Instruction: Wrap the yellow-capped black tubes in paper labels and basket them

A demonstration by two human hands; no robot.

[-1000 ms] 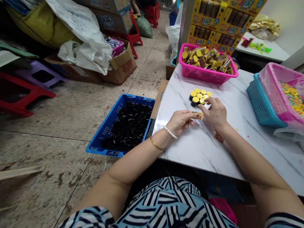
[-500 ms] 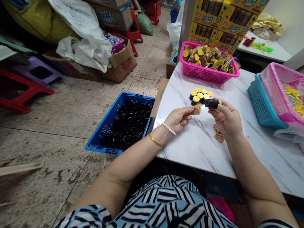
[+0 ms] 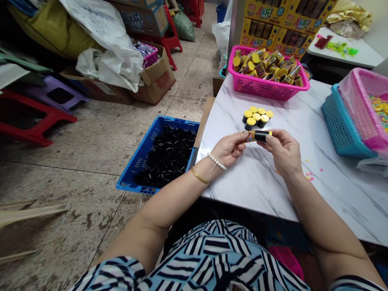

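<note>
Over the white marble table (image 3: 273, 190) my left hand (image 3: 232, 148) pinches a small yellow-orange label (image 3: 250, 136). It is pressed against a black tube with a yellow cap (image 3: 262, 135), which my right hand (image 3: 281, 151) grips lying sideways. Just beyond my fingers several yellow-capped black tubes (image 3: 257, 117) stand upright in a cluster. A few small coloured bits (image 3: 309, 175) lie on the table beside my right wrist.
A pink basket (image 3: 266, 87) of labelled tubes sits at the table's far edge, before yellow display boxes (image 3: 285, 24). At right, a teal basket (image 3: 342, 121) holds a pink one (image 3: 363, 109) with coloured candy. On the floor left stands a blue crate (image 3: 142, 161) of black tubes, with boxes and stools beyond.
My right hand took a black tube from the cluster and brought it toward the left hand. The label now touches the tube. The loose labels by my right wrist are out of sight.
</note>
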